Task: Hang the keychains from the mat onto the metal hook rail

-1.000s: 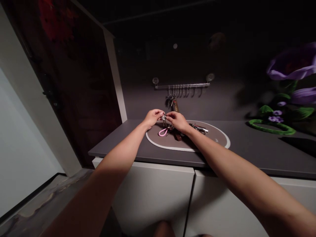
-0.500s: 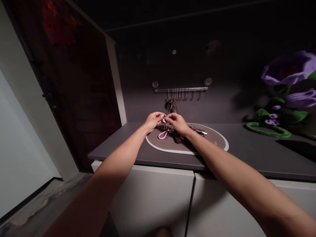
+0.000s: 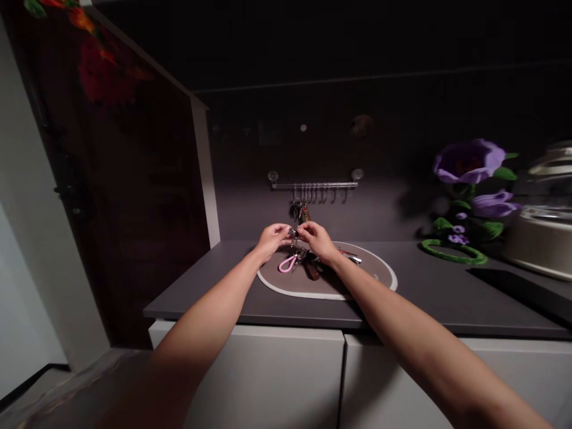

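Observation:
My left hand (image 3: 270,241) and my right hand (image 3: 319,241) meet above an oval mat (image 3: 290,294) with a white rim. Their fingertips pinch a small bunch of keys (image 3: 294,233) with shiny metal parts; its finer details are too small to tell. Just below lies a pink loop strap (image 3: 287,264) with more keys (image 3: 300,256) beside it. A dark brown strap or fob (image 3: 313,272) rests near them on the mat. Partly behind my right wrist, further metal items (image 3: 353,257) lie there.
A clear rail with several hooks (image 3: 315,186) is fixed to the back wall; keys (image 3: 297,208) and a brown tag (image 3: 305,214) hang from it. Purple fabric flowers (image 3: 469,164) with a green ring base (image 3: 453,252) stand right, beside a pale appliance (image 3: 538,238). A dark door (image 3: 134,208) is left.
The camera view has shifted, so the counter sits lower and more of the right side shows. Both hands stay together at the keys, with slight finger movement.

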`<state>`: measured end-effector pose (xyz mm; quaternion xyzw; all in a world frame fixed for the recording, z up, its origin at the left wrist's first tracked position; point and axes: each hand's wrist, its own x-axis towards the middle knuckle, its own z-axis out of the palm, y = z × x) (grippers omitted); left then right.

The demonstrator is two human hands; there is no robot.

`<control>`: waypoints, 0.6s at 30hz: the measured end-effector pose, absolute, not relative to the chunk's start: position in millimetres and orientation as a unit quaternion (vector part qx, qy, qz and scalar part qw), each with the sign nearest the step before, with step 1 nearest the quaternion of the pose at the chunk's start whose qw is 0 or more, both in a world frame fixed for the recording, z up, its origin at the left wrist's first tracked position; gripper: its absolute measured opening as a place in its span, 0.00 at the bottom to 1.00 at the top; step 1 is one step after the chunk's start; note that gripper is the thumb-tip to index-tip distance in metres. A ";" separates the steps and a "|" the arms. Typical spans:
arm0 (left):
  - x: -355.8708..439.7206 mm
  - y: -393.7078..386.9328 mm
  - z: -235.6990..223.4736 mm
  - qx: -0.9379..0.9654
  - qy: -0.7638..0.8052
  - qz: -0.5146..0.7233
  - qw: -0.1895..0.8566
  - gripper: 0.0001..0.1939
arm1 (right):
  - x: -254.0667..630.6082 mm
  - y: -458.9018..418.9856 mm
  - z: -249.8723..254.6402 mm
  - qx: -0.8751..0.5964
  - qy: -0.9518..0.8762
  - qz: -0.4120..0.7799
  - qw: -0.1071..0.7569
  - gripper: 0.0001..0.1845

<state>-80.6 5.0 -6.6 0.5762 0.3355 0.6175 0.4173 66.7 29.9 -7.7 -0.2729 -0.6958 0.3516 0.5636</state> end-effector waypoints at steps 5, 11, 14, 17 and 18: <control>-79.4 12.4 -14.6 0.640 0.412 0.568 0.312 0.08 | 72.3 31.5 -2.4 -0.277 -0.636 0.404 0.596 0.13; -82.9 13.8 -19.4 0.751 0.450 0.479 0.063 0.10 | 73.8 40.4 24.5 -0.289 -0.578 0.428 0.632 0.11; -83.6 11.2 -18.9 0.770 0.460 0.442 0.003 0.11 | 72.3 50.6 41.7 -0.308 -0.555 0.421 0.648 0.08; -83.0 9.8 -18.5 0.774 0.469 0.425 -0.005 0.12 | 69.8 61.3 56.0 -0.321 -0.536 0.411 0.664 0.06; -82.8 9.7 -18.5 0.774 0.471 0.424 -0.005 0.12 | 68.8 64.5 59.9 -0.325 -0.530 0.408 0.668 0.05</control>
